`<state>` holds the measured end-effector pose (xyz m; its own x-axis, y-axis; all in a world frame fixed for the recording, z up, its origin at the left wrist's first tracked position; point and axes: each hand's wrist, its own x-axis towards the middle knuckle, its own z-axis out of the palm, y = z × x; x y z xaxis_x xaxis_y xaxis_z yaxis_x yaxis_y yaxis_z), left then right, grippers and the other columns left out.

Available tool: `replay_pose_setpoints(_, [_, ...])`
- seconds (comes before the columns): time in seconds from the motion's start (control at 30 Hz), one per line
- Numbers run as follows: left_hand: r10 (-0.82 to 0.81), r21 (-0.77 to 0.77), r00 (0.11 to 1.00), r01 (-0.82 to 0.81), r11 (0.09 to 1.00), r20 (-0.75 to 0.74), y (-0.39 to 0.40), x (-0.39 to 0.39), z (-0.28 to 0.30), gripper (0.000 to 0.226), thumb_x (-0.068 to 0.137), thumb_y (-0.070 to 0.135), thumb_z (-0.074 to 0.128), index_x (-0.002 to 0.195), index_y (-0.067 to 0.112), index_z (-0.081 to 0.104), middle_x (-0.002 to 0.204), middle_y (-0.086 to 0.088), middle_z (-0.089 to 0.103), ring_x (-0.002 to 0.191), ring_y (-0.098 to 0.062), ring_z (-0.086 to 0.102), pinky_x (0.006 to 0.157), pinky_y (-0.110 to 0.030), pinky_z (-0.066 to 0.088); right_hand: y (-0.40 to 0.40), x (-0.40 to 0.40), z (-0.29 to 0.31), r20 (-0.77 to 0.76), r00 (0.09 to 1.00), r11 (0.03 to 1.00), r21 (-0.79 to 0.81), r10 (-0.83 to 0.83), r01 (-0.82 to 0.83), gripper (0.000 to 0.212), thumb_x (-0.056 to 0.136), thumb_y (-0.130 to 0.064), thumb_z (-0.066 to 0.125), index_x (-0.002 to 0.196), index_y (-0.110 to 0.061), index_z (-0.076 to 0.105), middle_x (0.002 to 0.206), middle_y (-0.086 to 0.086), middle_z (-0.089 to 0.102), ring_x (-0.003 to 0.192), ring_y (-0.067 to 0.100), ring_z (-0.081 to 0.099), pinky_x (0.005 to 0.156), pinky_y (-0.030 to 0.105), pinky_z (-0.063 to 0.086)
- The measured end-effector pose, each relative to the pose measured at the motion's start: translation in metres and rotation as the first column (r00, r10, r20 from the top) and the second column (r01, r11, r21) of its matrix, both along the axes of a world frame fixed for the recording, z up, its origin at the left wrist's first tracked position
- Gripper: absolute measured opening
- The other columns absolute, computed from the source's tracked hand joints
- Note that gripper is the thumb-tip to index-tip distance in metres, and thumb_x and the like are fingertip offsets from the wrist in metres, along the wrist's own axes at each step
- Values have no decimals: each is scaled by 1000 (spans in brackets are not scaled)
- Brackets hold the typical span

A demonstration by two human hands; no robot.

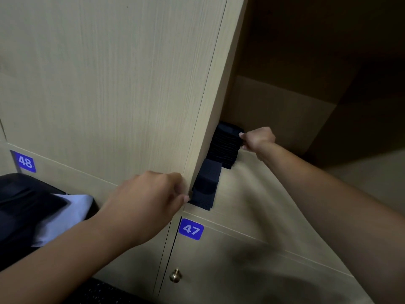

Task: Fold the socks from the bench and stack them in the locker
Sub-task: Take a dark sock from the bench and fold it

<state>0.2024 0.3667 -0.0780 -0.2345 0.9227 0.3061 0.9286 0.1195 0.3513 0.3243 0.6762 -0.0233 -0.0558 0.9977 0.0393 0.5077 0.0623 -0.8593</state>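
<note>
Gripping the open locker door [122,84] at its lower edge, your left hand [151,200] curls round it. Roomy locker [285,119] shelf lies right. The tall sock stack [225,145] hugs the left wall; your right hand [258,139] pinches its side. A smaller pile [207,183] sits at the front lip.
</note>
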Motion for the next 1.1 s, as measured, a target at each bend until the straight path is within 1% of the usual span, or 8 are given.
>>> replay_pose_setpoints(0.07, [13,0,1000,-13,1000,-10,-1,-3,-1,16,98,53,49,93,39,54,83,19,63,78,-2,61,71,-27,53,0,2,0,71,997,998,61,23,-28,18,92,-24,74,97,-7,69,102,12,72,77,21,72,81,37,63])
replay_pose_setpoints(0.2, [20,-20,1000,-20,1000,-20,-6,-9,0,21,96,55,48,97,36,58,86,17,66,81,-5,64,76,-33,57,-10,7,4,86,992,980,172,89,-103,17,93,-27,71,82,-15,68,95,4,70,91,27,71,91,45,59])
replay_pose_setpoints(0.3, [42,-25,999,-43,999,-33,-12,-15,2,21,95,56,50,96,36,58,86,17,68,82,-4,64,76,-34,57,-35,13,5,88,980,948,250,180,-196,11,93,-30,69,88,-20,68,97,2,72,95,24,70,93,47,58])
replay_pose_setpoints(0.43, [73,-35,997,-74,997,-6,-25,-25,4,19,94,56,54,91,37,59,83,19,66,79,-1,62,74,-31,56,-93,27,0,83,951,907,287,298,-309,9,95,-29,66,97,-22,71,92,-1,73,92,18,70,92,45,58])
replay_pose_setpoints(0.6, [140,-65,989,-137,988,48,-51,-49,4,17,91,54,61,87,37,63,78,23,64,76,5,59,67,-23,47,-167,41,-17,85,903,845,323,422,-425,14,96,-30,65,89,-19,70,87,7,73,84,24,68,85,49,57])
replay_pose_setpoints(0.8, [250,-118,962,-237,964,109,-98,-82,2,10,90,44,68,89,34,68,81,21,67,80,6,62,69,-17,44,-244,35,-32,160,772,708,318,615,-631,14,94,-31,64,85,-21,69,80,-1,69,76,12,62,71,31,53])
replay_pose_setpoints(0.93, [343,-133,928,-325,936,148,-137,-109,5,8,88,40,73,90,32,71,83,18,71,82,-3,67,79,-30,52,-272,20,-47,267,620,561,267,738,-784,5,94,-32,65,93,-29,69,84,-20,68,89,-4,61,71,9,44])
replay_pose_setpoints(1.1, [483,-293,867,-434,852,122,-199,-143,0,27,81,27,83,104,21,70,99,2,71,89,-16,65,79,-26,45,-293,-2,-67,347,474,424,214,809,-880,13,93,-31,67,105,-26,70,95,-19,69,96,-8,60,74,8,45])
